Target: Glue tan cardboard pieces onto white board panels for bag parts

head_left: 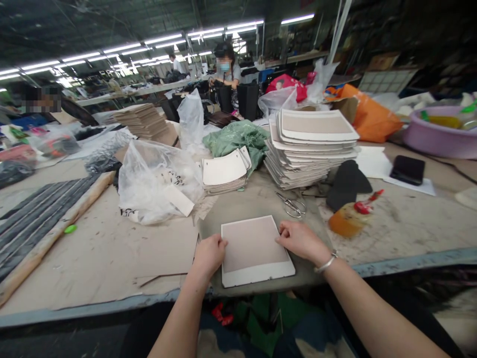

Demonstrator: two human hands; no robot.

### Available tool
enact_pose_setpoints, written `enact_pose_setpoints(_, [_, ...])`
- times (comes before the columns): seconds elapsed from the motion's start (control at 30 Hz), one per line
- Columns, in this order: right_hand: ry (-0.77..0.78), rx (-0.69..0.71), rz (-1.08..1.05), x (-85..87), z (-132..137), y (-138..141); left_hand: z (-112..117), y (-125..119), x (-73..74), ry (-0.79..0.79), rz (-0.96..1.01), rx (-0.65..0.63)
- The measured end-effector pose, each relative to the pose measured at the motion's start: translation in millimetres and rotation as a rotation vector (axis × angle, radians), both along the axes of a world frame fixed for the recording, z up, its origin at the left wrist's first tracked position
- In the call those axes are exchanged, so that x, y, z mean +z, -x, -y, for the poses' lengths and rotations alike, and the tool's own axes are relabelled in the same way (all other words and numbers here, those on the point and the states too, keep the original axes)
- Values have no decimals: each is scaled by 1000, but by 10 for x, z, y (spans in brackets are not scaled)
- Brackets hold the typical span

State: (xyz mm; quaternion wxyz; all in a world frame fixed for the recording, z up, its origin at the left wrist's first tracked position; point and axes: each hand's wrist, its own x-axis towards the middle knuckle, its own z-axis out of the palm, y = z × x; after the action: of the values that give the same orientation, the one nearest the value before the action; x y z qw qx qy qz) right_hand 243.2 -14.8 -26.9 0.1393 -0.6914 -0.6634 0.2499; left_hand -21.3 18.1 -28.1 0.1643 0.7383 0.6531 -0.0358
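Note:
A flat panel with a beige face and white border (255, 243) lies on the dark mat at the table's front. My left hand (211, 253) pinches its left edge, thumb on top. At the opposite edge, my right hand (300, 239) has its fingers closed on the panel's right side; a bracelet circles that wrist. Just beyond the right hand are metal scissors (292, 205). Behind the panel stand a tall stack of similar panels (316, 132) and a smaller pile of white curved pieces (224, 169).
A glue pot with a red brush (348, 219) sits to the right, near black cut pieces (346, 184) and a phone (407, 170). A clear plastic bag (158, 174) lies left. Farther off are a purple basin (436, 132) and a masked person (226, 72).

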Motion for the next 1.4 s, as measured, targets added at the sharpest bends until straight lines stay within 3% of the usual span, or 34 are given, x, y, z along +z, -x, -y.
enact_pose_setpoints(0.47, [13, 20, 362, 194, 59, 124, 71, -28, 78, -65, -163, -1])
enact_pose_setpoints(0.67, [-39, 40, 371, 206, 89, 75, 119, -36, 164, -120, -132, 26])
enact_pose_setpoints(0.87, [-355, 215, 289, -53, 110, 321, 268, -256, 24, -278, -80, -283])
enact_pose_setpoints(1.0, [-365, 365, 240, -242, 66, 764, 292, -313, -50, -315, -122, -273])
enact_pose_setpoints(1.1, [-305, 462, 225, -271, 31, 941, 290, -295, -62, -295, -126, -263])
enact_pose_setpoints(1.2, [-265, 448, 261, -271, 40, 835, 296, -273, -67, -284, -103, -253])
enact_pose_setpoints(1.4, [-251, 277, 361, -290, 170, 355, 318, -249, -73, -301, -80, -219])
